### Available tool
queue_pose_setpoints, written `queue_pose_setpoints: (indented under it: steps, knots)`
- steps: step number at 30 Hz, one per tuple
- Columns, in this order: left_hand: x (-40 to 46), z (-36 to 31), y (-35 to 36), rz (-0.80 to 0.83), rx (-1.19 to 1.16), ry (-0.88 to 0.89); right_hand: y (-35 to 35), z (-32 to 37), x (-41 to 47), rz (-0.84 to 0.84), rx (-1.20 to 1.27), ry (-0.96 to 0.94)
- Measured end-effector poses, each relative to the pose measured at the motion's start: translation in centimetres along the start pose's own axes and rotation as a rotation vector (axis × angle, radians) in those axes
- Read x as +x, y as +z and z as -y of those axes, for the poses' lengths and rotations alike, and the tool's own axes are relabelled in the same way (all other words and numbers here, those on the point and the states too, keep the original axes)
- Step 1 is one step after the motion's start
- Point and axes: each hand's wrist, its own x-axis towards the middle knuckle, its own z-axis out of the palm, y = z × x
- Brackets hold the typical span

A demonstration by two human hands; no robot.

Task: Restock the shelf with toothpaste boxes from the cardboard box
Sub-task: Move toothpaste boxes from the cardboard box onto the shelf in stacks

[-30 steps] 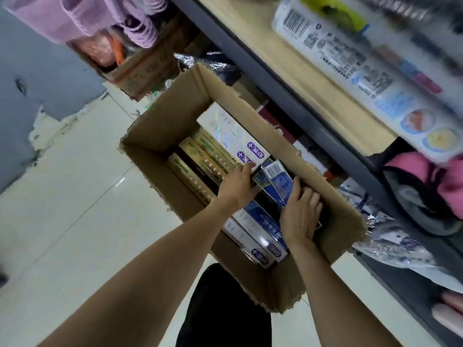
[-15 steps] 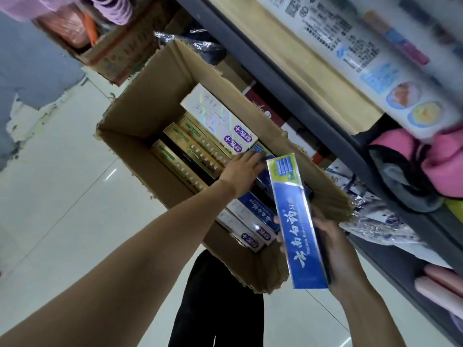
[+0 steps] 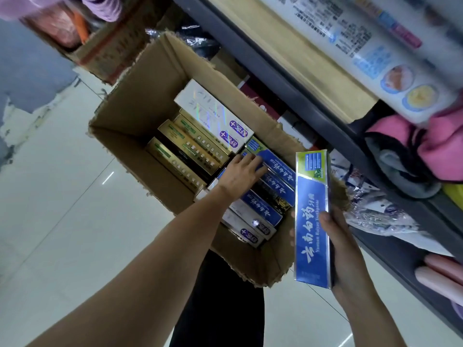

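Note:
An open cardboard box (image 3: 140,113) stands on the floor beside the shelf (image 3: 275,71). Inside lie several toothpaste boxes: white ones (image 3: 213,116), gold ones (image 3: 190,149) and blue ones (image 3: 278,171). My right hand (image 3: 343,249) grips a blue toothpaste box (image 3: 312,221) upright, lifted out over the carton's near right corner. My left hand (image 3: 240,174) reaches down into the carton, its fingers laid on the end of a blue box there.
The dark metal shelf runs along the right, holding a large white printed pack (image 3: 363,46), pink and grey cloth items (image 3: 426,146) and crinkly plastic bags (image 3: 375,209). Another cardboard box (image 3: 105,48) stands at the far left. Pale tiled floor (image 3: 50,209) lies left.
My right hand has pulled a blue toothpaste box out of the carton and raised it upright. My left hand stays inside, its fingers shifted onto a blue box.

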Motion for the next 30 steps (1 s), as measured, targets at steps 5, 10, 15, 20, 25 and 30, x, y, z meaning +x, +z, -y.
queue_pose_setpoints:
  steps: [5, 10, 15, 20, 25, 30]
  knots:
    - [0.0, -0.4, 0.4, -0.052, -0.041, -0.022, 0.4, -0.7, 0.0, -0.015, 0.005, -0.009]
    - [1.8, 0.1, -0.7, 0.038, 0.059, 0.048, 1.0, -0.6, -0.2, -0.014, 0.058, -0.007]
    - [1.2, -0.1, -0.5, 0.094, 0.012, -0.121, 0.7, -0.5, -0.5, -0.048, 0.092, -0.021]
    - [-0.9, 0.8, -3.2, 0.049, -0.165, -0.040, 0.0, 0.4, -2.1, -0.070, 0.078, -0.058]
    - [-8.1, 3.0, -12.4, -0.012, -0.539, -0.126, 1.3, 2.6, -7.4, -0.146, 0.141, -0.116]
    - [-16.5, 2.4, -21.0, 0.053, -1.179, -0.543, 3.9, 7.2, -14.5, -0.182, 0.376, -0.118]
